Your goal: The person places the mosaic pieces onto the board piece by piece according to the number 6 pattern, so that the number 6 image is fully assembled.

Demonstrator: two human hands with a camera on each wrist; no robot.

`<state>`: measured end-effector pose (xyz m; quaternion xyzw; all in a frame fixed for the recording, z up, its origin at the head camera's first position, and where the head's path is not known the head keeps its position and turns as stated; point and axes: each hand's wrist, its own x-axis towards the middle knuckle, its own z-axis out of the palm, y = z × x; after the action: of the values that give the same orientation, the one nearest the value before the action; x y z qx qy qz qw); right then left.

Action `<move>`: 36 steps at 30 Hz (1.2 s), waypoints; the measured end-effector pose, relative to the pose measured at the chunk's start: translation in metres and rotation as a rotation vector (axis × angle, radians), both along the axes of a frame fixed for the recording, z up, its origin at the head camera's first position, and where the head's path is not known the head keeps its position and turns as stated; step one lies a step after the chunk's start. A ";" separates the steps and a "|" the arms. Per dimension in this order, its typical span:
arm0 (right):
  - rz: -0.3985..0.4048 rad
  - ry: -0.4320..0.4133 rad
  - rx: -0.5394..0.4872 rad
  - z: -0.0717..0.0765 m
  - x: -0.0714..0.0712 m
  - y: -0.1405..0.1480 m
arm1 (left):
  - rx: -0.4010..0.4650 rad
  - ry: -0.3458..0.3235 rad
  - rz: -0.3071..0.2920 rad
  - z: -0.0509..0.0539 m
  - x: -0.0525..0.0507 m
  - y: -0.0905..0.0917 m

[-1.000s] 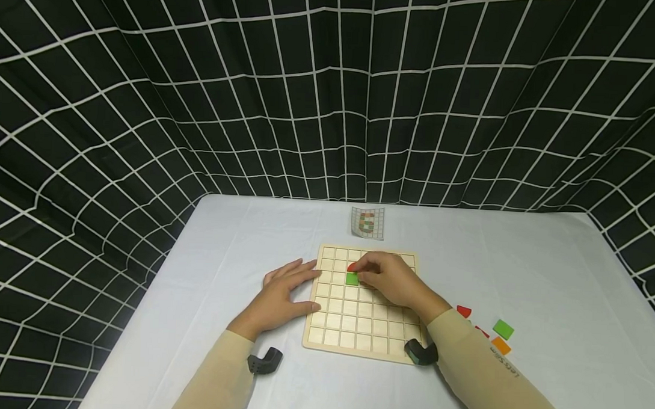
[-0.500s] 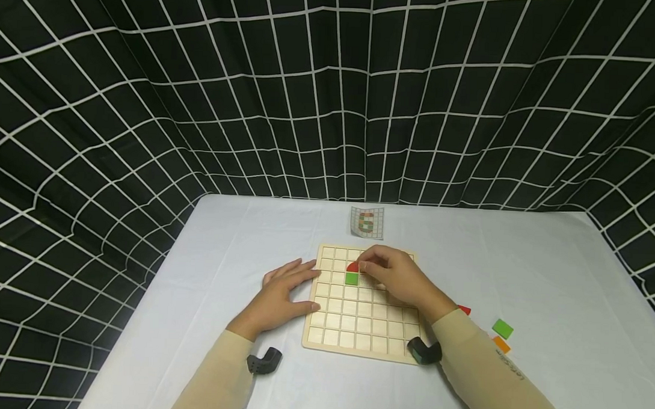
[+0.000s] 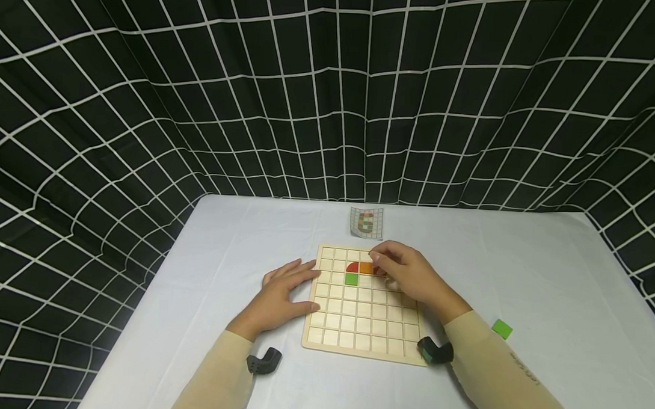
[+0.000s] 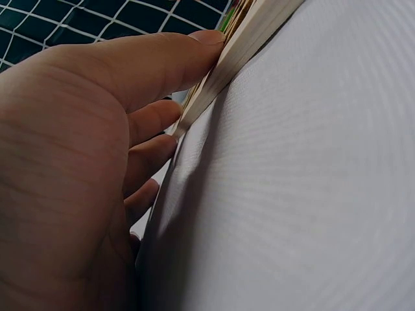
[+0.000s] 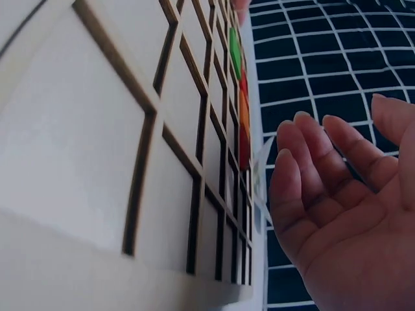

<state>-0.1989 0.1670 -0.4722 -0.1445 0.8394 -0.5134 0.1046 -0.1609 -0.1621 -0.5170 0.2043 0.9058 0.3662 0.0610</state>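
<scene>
I note a white cloth point(image 3: 223, 243) under both hands, with faint creases. Ahead of the hands and to either side hangs a black curtain point(image 3: 288, 89) with a wavy white grid.

The left hand point(image 3: 283, 296) lies spread, thumb and fingertips at the near-side edge of the wooden grid board point(image 3: 363, 326), which lies flat between the hands. I find the right hand point(image 3: 409, 273) above the board, fingers loosely bent, thumb apart from them.

Left of the right fingertips sit an orange tile point(image 3: 365, 268) and a red quarter-round tile point(image 3: 353, 267), with a green tile point(image 3: 351, 279) below the latter. The right wrist view shows another red tile point(image 5: 244, 148) beside the orange. Beyond the hands lies a printed card point(image 3: 367, 223); right of the right forearm, a loose green piece point(image 3: 502, 329).
</scene>
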 end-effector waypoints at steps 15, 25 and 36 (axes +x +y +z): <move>-0.044 -0.034 -0.002 0.005 0.009 0.020 | 0.004 -0.004 0.012 -0.001 0.000 -0.002; -0.105 0.000 0.038 0.005 0.018 0.048 | -0.010 -0.015 0.007 -0.001 -0.001 0.000; -0.177 -0.054 0.067 0.001 0.026 0.077 | 0.002 0.001 0.006 -0.002 0.000 0.000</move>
<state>-0.1730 0.2436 -0.4712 -0.0522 0.8626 -0.4958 0.0861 -0.1612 -0.1622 -0.5192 0.2016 0.9060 0.3675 0.0593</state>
